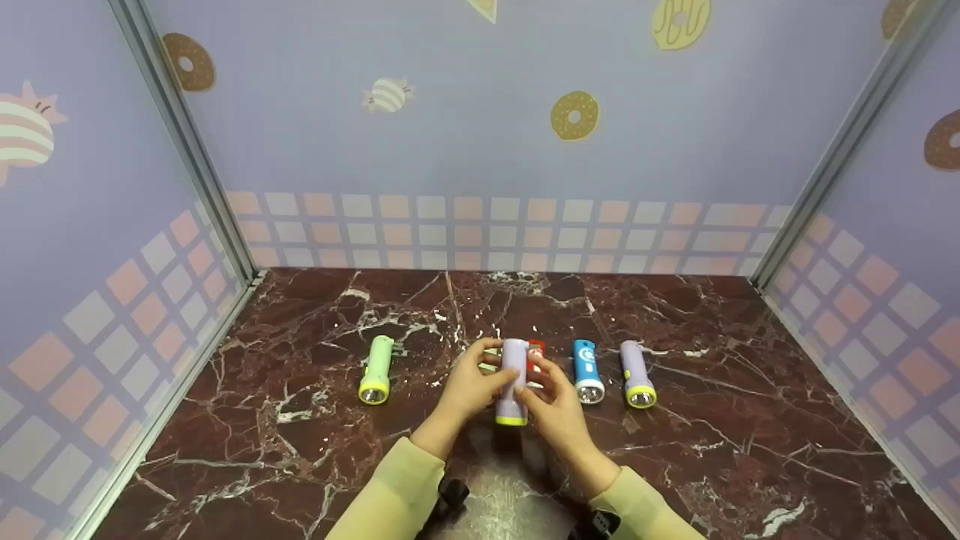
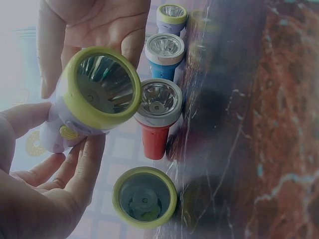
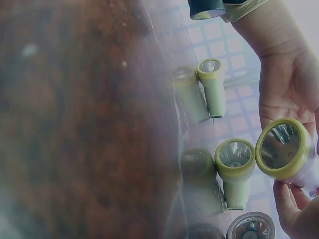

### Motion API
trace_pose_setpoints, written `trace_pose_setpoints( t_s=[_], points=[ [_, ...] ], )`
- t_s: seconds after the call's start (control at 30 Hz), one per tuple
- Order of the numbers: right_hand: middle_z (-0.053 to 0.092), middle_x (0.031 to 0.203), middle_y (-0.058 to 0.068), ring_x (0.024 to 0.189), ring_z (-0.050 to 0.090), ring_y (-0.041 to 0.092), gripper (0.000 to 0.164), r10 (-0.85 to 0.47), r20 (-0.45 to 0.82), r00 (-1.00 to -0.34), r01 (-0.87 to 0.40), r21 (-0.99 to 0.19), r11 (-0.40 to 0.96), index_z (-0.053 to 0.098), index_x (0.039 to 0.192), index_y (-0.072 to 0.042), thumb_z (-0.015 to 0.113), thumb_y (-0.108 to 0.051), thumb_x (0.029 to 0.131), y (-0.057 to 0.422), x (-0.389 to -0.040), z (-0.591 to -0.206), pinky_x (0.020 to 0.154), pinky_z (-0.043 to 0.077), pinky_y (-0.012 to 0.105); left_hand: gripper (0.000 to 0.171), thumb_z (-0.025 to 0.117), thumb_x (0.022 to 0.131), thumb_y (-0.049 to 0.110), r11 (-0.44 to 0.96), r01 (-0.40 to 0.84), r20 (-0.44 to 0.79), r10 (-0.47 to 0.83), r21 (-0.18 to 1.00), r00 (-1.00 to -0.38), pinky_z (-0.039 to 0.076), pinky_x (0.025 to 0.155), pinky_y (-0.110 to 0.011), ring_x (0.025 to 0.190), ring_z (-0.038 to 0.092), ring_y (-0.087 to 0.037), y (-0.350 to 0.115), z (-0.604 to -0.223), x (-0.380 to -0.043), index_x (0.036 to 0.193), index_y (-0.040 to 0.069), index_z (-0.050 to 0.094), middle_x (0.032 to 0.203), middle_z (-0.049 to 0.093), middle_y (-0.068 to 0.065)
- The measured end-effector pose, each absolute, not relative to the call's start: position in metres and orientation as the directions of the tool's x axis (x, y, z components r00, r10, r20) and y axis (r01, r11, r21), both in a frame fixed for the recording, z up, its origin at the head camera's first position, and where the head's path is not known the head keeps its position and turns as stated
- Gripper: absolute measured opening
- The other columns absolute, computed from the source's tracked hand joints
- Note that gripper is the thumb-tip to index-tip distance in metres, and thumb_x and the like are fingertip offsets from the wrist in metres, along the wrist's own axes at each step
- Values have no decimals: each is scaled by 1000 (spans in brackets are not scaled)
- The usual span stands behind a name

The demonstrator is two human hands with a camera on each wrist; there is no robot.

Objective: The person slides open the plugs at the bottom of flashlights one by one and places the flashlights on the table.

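Both hands hold a lilac flashlight with a yellow-green rim, above the table and lens end toward me. My left hand grips its left side, thumb on the front and fingers behind. From the other side, my right hand holds it with thumb and fingertips. A yellow-green switch shows on its body in the left wrist view. Behind the hands, a red flashlight and a green flashlight are mostly hidden in the head view.
Another green flashlight lies to the left on the dark red marbled table. Right of the hands lie a blue flashlight with a white rim and a second lilac flashlight. Patterned panels enclose the back and sides.
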State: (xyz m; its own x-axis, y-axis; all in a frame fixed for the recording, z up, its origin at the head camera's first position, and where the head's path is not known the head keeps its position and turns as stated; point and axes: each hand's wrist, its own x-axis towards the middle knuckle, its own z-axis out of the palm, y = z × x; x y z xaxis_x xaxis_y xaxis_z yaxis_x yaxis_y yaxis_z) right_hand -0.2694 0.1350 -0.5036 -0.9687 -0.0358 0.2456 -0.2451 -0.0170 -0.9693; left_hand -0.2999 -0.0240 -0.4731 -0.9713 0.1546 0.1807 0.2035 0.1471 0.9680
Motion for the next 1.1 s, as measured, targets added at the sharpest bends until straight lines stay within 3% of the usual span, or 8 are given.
trace_pose_setpoints(
  t_s=[0.2, 0.4, 0.57, 1.1],
  points=[
    [60, 132, 36, 98, 68, 18, 55, -43, 220, -974, -217, -974, -65, 45, 147, 8, 62, 4, 94, 136, -268, -501, 77, 55, 22, 53, 75, 87, 5, 121, 181, 162, 154, 976, -975, 63, 66, -34, 77, 68, -17, -26, -473, -303, 135, -4, 56, 110, 70, -27],
    [61, 131, 36, 94, 68, 13, 53, -49, 213, -976, -208, -973, -99, 46, 145, 10, 63, 3, 95, 135, -267, -499, 78, 56, 23, 53, 76, 88, 9, 115, 158, 142, 137, 981, -980, 61, 66, -29, 78, 67, -15, -29, -472, -305, 136, -4, 56, 110, 70, -25],
    [61, 132, 34, 92, 69, 12, 51, -70, 193, -979, -187, -978, -89, 49, 144, 8, 64, -1, 96, 135, -266, -498, 76, 57, 23, 53, 76, 87, 8, 97, 158, 149, 94, 983, -984, 62, 69, -34, 75, 65, -12, -32, -469, -306, 135, -5, 57, 110, 70, -27],
    [56, 140, 36, 111, 69, 28, 55, -142, 168, -975, -155, -983, -98, 49, 144, 9, 69, -2, 93, 133, -264, -498, 87, 61, 29, 52, 76, 87, 8, 91, 135, 129, 70, 987, -989, 60, 65, -28, 77, 64, -15, -36, -468, -310, 135, -4, 58, 109, 70, -23]
  ],
)
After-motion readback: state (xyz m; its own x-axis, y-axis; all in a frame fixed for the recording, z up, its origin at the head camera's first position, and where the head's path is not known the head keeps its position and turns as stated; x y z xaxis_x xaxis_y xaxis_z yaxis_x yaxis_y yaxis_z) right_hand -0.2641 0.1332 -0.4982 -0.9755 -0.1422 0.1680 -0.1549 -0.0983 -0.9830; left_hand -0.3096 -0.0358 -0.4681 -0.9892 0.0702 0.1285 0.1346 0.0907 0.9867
